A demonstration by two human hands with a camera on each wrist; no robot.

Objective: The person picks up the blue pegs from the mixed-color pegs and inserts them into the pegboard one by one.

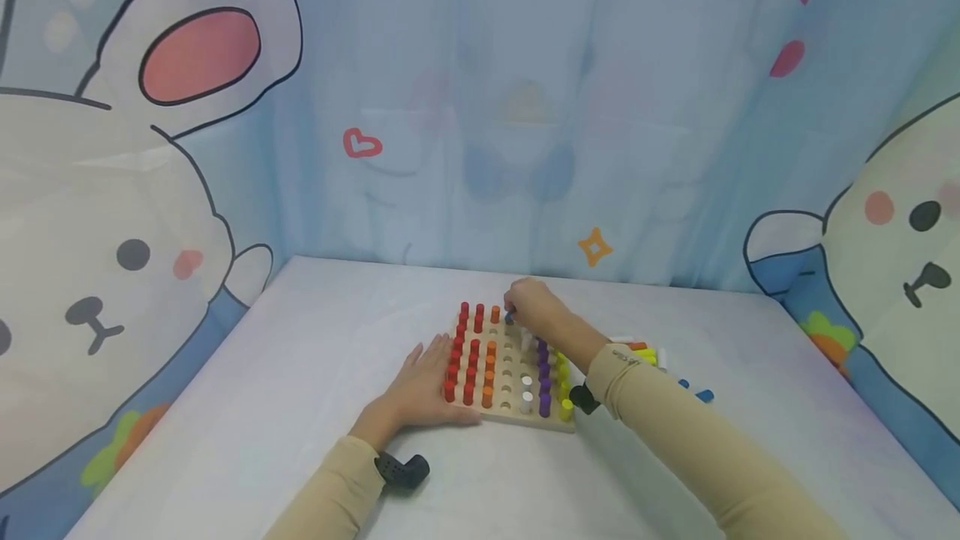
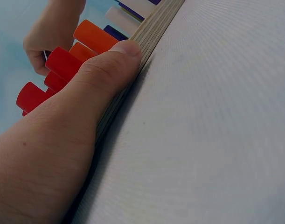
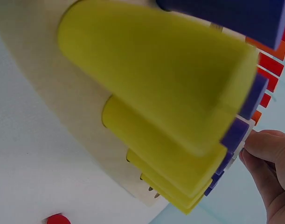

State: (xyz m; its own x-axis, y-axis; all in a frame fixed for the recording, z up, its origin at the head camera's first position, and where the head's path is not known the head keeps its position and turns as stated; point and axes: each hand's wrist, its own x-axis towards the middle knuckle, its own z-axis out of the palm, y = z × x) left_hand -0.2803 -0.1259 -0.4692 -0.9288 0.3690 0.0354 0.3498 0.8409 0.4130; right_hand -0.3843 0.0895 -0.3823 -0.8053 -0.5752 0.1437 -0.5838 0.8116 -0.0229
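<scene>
A wooden pegboard (image 1: 525,421) lies on the table with columns of red pegs (image 1: 468,394), orange pegs (image 1: 487,397), white pegs (image 1: 527,402), purple pegs (image 1: 544,405) and yellow pegs (image 1: 566,410). Bare holes show between the orange and white columns. At the far end of that column, my right hand (image 1: 542,307) pinches a blue peg (image 1: 509,318); the fingers partly cover it. My left hand (image 1: 427,386) rests against the board's left side, fingers extended. Its thumb (image 2: 109,65) presses the near edge in the left wrist view. Yellow pegs (image 3: 156,70) fill the right wrist view.
Right of the board, partly behind my right forearm, lie loose yellow and white pegs (image 1: 647,353) and loose blue pegs (image 1: 704,396). A red round thing (image 3: 57,219) shows on the table in the right wrist view. A patterned curtain (image 1: 450,148) stands behind the table.
</scene>
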